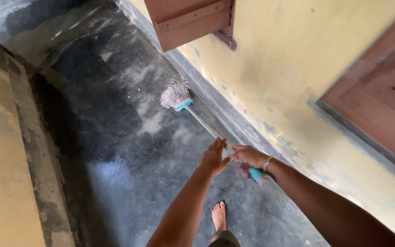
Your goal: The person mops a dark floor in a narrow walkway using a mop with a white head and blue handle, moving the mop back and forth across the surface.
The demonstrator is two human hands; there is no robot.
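Hands (232, 158) on mop (176, 96), wet floor (115, 151)

- Mop (176, 95): pale lilac-and-white strings, turquoise collar, whitish handle with a turquoise end.
- Floor (115, 137): dark grey, mottled with pale patches, wet sheen nearby.
- Right wall (298, 68): stained yellow above a grey base band.
- Shutters (188, 18): reddish brown.
- Bracelet (266, 163): silvery.

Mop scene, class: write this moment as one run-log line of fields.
left hand: on mop handle | right hand: gripping handle | mop head: on wet dark floor, near yellow wall
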